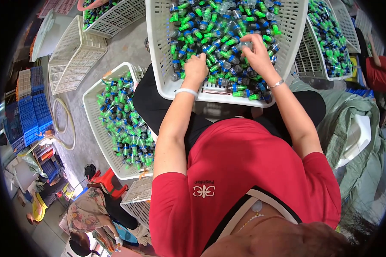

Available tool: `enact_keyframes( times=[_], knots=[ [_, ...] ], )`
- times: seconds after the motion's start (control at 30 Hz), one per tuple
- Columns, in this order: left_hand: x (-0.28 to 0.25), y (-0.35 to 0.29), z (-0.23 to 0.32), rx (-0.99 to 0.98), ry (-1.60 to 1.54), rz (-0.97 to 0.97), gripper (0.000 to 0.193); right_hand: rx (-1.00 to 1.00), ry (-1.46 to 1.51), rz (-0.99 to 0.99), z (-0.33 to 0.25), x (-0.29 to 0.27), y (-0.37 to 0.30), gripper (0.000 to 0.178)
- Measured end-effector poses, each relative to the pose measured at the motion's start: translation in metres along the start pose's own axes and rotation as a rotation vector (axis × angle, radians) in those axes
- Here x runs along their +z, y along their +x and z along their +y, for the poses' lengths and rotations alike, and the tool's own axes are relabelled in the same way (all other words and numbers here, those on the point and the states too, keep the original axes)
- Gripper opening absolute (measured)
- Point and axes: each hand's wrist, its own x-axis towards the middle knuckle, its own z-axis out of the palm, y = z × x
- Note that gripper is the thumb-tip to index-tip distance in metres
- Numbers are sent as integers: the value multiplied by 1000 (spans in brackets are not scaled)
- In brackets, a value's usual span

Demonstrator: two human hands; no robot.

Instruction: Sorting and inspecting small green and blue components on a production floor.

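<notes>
- The left hand [196, 67] is over the near left part of a white basket [159, 53], its fingers curled down among small bottles [214, 32]; whether it grips one, I cannot tell.
- The right hand [256, 55] is over the right part of the same basket, with thumb and forefinger bent around a clear piece [245, 45]; I cannot tell whether they grip it or just reach across it.
- The small bottles, bright green and blue with clear parts, lie jumbled in this basket, which stands in front of the person, its near edge between the knees.
- A white band [186, 91] circles the left wrist and a silver bracelet [276, 84] the right.
- At the person's left, a second white basket [94, 128] on the floor [90, 81] holds more such bottles.
- Another filled basket [309, 53] stands to the right, near green sheeting [351, 132].
- Farther left are blue crates [33, 113] and a coiled hose [68, 122].
- At lower left, a co-worker in a patterned top [90, 210] bends near a red stool [109, 182].
</notes>
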Motion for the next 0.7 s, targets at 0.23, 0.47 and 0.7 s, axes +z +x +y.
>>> enact_keyframes(
  times=[0.23, 0.47, 0.7],
  knots=[
    [-58, -36, -2, -187, -1290, 78, 25, 232, 542, -152, -9, -3, -11, 21],
    [-101, -74, 33, -96, -2146, -154, 26, 98, 679, -229, -40, 23, -24, 22],
    [-100, -87, 47, -151, -1995, -153, 29, -28, 162, -303, -49, 6, -40, 27]
  ],
)
